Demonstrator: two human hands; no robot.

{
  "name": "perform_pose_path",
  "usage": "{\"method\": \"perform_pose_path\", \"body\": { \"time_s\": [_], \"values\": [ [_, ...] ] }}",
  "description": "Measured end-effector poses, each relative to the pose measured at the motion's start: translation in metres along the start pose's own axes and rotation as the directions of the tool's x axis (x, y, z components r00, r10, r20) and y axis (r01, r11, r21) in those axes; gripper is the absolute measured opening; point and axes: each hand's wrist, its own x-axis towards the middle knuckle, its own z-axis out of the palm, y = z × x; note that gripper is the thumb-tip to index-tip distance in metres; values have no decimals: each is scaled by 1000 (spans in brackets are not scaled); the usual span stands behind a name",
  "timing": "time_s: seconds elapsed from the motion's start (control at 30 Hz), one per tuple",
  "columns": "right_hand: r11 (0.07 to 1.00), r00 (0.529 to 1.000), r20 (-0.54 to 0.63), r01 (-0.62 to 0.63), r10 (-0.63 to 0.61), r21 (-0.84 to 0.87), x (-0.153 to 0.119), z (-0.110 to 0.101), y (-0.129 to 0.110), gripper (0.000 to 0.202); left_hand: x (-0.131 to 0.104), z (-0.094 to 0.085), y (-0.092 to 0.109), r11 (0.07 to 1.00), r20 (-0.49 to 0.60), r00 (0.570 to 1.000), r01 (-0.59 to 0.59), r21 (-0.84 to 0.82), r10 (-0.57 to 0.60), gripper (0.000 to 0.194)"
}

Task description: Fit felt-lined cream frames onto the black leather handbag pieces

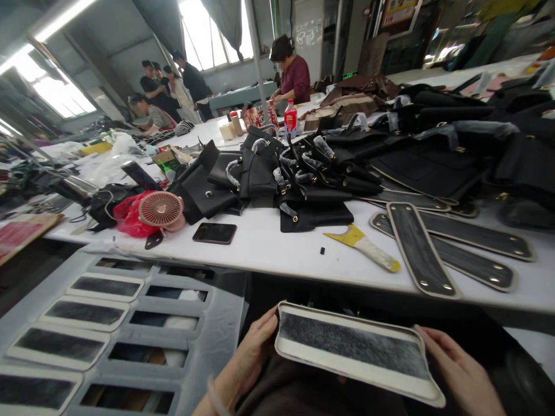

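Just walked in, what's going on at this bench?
A person holds a cream-rimmed dark panel with both hands, the left hand at one end and the right hand at the other. To the left, similar panels lie on a grey slotted frame. Ahead, a white table holds black bags and dark studded strips.

Left hand [255,346]: fingers partly hidden behind held panel [351,346]; forearm cut off by bottom edge. Right hand [455,361]: fingers partly hidden behind panel's other end; wrist cut off below. Panel's underside unseen. Grey board [219,341] runs out of frame; its nearest tray [32,390] cut off at left. Black bit [322,251] too small to identify. Whiteboard [309,29] writing blurred, unreadable. Bottle [290,118] label illegible.
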Motion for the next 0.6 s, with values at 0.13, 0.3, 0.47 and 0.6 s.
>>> {"method": "perform_pose_path", "body": {
  "time_s": [0.13,0.3,0.47,0.6],
  "values": [
    [997,984,176,-36,23,71,-11,25,-2,47,3,-4,-2,972,-122,990,-37,230,66,49],
    [989,881,458,-63,118,-132,-3,45,-18,48,9,-7,9,887,-70,988,-89,453,135,54],
    [975,886,450,-13,114,-223,31,50,-23,34,21,-5,31,447,158,955,-260,856,252,51],
    [949,890,440,31,117,-314,50,60,-21,26,34,43,44,-100,492,809,-487,867,323,45]
  ]
}}
